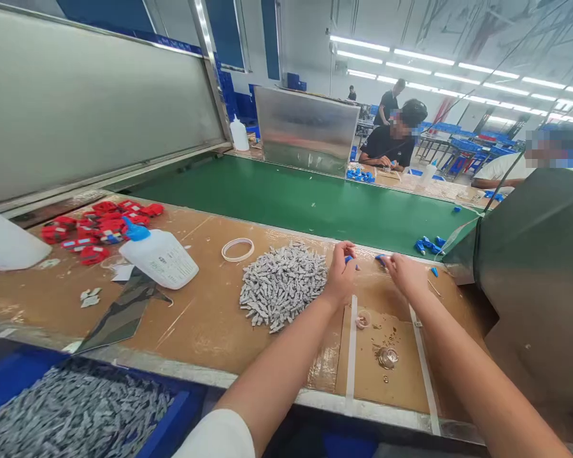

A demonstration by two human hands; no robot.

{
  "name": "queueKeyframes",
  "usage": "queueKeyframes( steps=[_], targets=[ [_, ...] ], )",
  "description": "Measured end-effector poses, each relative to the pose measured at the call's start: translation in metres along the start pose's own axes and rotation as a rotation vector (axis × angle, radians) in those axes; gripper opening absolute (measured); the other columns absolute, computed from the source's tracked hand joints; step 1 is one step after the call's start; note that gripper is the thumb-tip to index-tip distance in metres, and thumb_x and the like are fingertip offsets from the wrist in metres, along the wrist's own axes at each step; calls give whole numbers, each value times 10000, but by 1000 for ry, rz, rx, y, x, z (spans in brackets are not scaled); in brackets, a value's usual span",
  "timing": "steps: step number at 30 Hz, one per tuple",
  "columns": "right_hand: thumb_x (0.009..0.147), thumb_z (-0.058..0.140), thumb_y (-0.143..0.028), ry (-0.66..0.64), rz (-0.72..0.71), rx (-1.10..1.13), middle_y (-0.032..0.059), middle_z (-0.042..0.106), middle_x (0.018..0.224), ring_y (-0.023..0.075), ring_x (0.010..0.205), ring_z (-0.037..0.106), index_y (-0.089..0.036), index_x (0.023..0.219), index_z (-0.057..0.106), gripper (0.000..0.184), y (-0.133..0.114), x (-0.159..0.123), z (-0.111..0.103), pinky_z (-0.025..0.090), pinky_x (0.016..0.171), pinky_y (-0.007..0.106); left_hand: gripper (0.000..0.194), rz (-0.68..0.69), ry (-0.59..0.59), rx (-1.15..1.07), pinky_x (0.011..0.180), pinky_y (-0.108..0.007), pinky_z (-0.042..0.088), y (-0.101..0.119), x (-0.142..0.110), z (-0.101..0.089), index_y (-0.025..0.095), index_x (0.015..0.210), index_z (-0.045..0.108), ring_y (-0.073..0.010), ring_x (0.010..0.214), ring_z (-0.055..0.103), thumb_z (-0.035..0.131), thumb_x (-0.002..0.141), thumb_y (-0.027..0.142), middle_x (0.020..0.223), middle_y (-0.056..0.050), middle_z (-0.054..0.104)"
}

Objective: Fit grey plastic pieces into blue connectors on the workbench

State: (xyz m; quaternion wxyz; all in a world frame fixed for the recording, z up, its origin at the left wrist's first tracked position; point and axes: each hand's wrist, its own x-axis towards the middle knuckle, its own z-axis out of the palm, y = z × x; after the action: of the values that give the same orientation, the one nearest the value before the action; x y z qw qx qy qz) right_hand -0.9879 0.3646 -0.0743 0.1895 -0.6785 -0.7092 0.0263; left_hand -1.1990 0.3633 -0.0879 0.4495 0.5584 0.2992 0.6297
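Observation:
My left hand (340, 275) is pinched shut on a small blue plastic part (348, 259), right beside a heap of grey metal pieces (282, 284) on the brown worktop (205, 318). My right hand (405, 272) is curled a little to the right, its fingertips on another small blue part (381, 259). Both hands hover near the worktop's far edge, next to the green conveyor belt (305, 200). Several more blue parts (428, 244) lie on the belt's near corner.
A white squeeze bottle with a blue cap (158, 256) lies left of the heap, near red parts (100, 228) and a white ring (237, 249). A blue bin of grey pieces (71, 413) sits below. Two other people work across the belt. A dark cover (535, 280) stands at the right.

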Motion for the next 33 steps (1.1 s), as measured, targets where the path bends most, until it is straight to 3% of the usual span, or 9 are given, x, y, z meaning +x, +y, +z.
queueKeyframes(
  steps=[3,5,9,12,17,20,23,29,33],
  targets=[
    [982,634,-278,-244,-415,86,82,707,1063,215,857,659,-219,1075,714,136,-48,7,12,458,749,279,253,26,59,-214,802,-281,573,18,9,-9,261,1172,479,-173,1067,648,602,957,311,1227,-61,556],
    [943,677,-196,-401,-615,194,70,699,1133,210,899,665,-233,1158,707,221,-74,9,28,475,753,265,409,-23,78,-292,784,-280,590,28,13,-14,284,1226,460,-176,1045,678,700,916,400,1306,-74,571],
    [923,722,-178,-407,-664,240,98,675,1203,258,1036,658,-198,1086,698,167,-88,9,50,505,818,299,568,-186,135,-352,521,-200,524,34,15,-18,236,1206,524,-111,669,633,787,815,553,1005,-46,692],
    [968,682,-250,-348,-570,265,98,688,1135,240,971,669,-191,1036,679,90,-74,-1,48,519,805,314,565,-314,97,-416,348,-181,335,29,14,-17,183,1029,614,-67,430,449,666,838,711,689,29,573],
    [954,670,-483,-156,-259,561,34,705,794,174,679,644,-192,866,681,303,-28,-41,17,523,628,275,542,-494,28,-460,351,-179,108,21,9,-9,154,807,614,-7,373,250,631,843,694,663,57,441],
    [890,726,-568,-95,-119,695,44,719,766,182,643,667,-188,863,701,382,0,-75,-8,534,580,271,379,-583,-84,-511,380,-163,169,12,4,-2,160,895,638,-28,450,321,783,734,471,685,58,456],
    [885,745,-574,-53,-75,684,46,725,760,190,647,685,-188,878,716,387,18,-112,-33,549,588,275,438,-599,-192,-462,441,-160,309,0,-1,6,162,1025,657,-61,540,431,840,669,340,677,56,496],
    [1073,557,-319,-145,-449,176,71,715,909,187,787,677,-189,1059,717,206,8,-167,-80,521,673,276,430,-623,-361,-243,487,-202,415,-19,-9,17,136,991,664,-100,600,599,742,830,528,845,-48,664],
    [1068,405,-106,-265,-770,-208,122,678,998,212,842,641,-127,1169,665,280,-19,-177,-102,505,669,308,499,-602,-389,-165,412,-199,308,-20,-11,16,142,1001,683,-89,468,499,568,935,623,647,10,543]
  ],
)
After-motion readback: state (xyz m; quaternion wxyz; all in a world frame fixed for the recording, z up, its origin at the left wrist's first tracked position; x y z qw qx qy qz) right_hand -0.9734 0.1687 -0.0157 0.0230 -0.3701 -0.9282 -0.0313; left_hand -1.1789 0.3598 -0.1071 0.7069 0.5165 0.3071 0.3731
